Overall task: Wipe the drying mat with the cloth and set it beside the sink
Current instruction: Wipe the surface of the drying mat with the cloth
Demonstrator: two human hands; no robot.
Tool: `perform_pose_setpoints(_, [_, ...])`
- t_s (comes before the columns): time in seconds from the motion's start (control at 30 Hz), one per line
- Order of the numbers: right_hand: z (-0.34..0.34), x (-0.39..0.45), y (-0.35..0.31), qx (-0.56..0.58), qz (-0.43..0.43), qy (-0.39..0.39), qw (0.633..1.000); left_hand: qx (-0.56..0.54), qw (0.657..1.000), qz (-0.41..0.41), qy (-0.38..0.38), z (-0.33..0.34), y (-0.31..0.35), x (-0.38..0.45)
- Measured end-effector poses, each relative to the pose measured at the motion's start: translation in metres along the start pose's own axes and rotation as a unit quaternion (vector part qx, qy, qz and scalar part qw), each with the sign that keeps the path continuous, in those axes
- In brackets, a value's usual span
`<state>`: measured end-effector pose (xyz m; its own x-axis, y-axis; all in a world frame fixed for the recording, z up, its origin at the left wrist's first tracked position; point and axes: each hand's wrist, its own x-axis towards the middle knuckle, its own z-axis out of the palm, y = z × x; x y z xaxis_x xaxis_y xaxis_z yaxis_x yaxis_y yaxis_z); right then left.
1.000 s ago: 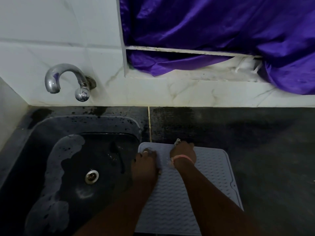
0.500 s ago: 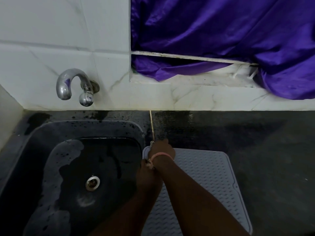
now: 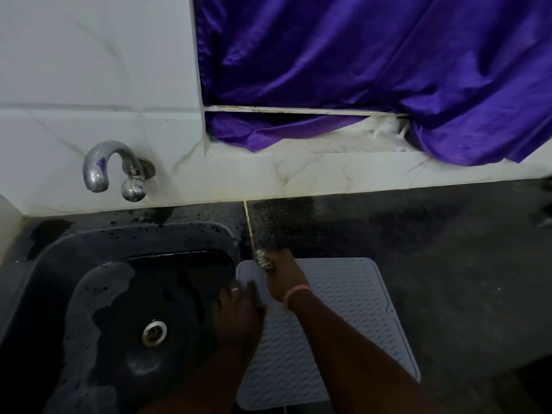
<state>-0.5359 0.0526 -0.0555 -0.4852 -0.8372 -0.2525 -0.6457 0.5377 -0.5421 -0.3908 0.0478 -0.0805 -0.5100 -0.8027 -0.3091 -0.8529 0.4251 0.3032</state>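
Observation:
A grey-blue ribbed drying mat (image 3: 352,318) lies flat on the dark counter, just right of the black sink (image 3: 89,249). My right hand (image 3: 285,277) is at the mat's far left corner and grips a small crumpled cloth (image 3: 264,261), of which only a pale bit shows past the fingers. A pink band circles that wrist. My left hand (image 3: 239,312) holds the mat's left edge beside the sink rim, thumb on top of the mat. My forearms cover the mat's near left part.
A chrome tap (image 3: 113,168) juts from the white tiled wall above the sink, whose basin is wet around the drain (image 3: 154,333). A purple curtain (image 3: 373,70) hangs over a ledge behind. Dark counter (image 3: 463,264) extends right of the mat, with a wet patch behind it.
My right hand has slid with the cloth from the middle of the mat's far edge to its far left corner. My left hand has shifted a little nearer along the left edge.

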Motion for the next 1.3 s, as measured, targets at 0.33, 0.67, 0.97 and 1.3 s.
perform_pose_setpoints(0.33, [-0.095, -0.025, 0.153, 0.093, 0.259, 0.198, 0.941, 0.002, 0.999, -0.031, -0.031, -0.009, 0.02, -0.006])
perform_pose_setpoints(0.67, [-0.076, 0.0, 0.124, 0.162, 0.207, 0.371, 0.891, -0.019, 0.997, -0.057, -0.057, -0.013, 0.021, -0.011])
perform_pose_setpoints(0.97, [-0.028, 0.008, 0.086, 0.03, 0.219, 0.248, 0.943, -0.025, 0.995, -0.056, -0.082, -0.012, 0.017, -0.01])
perform_pose_setpoints(1.3, [0.033, 0.009, -0.031, 0.014, 0.028, 0.104, 0.994, -0.081, 0.993, -0.08, -0.009, -0.006, 0.009, -0.012])
